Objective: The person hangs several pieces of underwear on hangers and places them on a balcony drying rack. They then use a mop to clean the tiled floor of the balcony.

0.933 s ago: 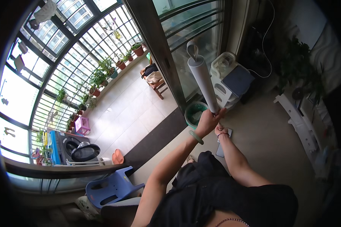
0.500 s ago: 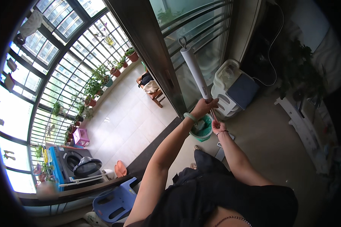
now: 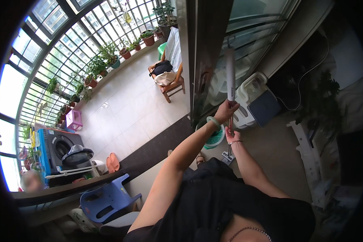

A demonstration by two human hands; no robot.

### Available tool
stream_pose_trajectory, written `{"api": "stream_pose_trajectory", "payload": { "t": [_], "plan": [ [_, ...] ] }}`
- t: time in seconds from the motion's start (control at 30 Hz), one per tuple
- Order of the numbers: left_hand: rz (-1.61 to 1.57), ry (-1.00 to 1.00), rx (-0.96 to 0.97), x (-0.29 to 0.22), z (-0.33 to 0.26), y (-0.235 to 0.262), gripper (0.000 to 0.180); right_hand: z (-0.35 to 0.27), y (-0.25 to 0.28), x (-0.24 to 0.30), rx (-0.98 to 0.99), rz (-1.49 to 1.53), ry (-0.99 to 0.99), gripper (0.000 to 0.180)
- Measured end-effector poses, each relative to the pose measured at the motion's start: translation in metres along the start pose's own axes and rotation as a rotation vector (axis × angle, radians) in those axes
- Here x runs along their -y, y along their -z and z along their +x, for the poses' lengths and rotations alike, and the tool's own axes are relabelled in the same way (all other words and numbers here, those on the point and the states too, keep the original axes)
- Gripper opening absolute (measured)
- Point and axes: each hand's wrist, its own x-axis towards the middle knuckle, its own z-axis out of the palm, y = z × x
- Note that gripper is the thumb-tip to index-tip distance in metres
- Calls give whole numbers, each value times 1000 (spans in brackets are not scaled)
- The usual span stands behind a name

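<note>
Grey-white pole (image 3: 230,72) is resting in my grasping fingers, left hand (image 3: 225,111) clasping above right hand (image 3: 233,137), any move presumably calling for both grips.

The mop (image 3: 230,86) slanted, held by its long shaft: pale grey sleeve (image 3: 230,70) and loop (image 3: 228,40) at the far end, slim metal pole (image 3: 231,122), flat head (image 3: 228,157) lowest.
</note>
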Motion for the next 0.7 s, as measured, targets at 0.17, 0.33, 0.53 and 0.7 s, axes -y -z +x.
{"api": "stream_pose_trajectory", "payload": {
  "t": [0.17, 0.33, 0.53, 0.7],
  "plan": [
    [5, -65, -12, 21, -8, 21, 67, -38, -3, -50, -178, -398, 71, 28],
    [21, -31, 36, 15, -47, 83, 63, -47, -4, -126, -24, -697, -99, 13],
    [-75, 7, -43, 21, -77, 232, 33, -39, -106, -280, 357, -807, -28, 29],
    [-324, 108, -277, 65, -76, 339, 25, 18, -163, -363, 345, -927, 6, 16]
  ]
}}
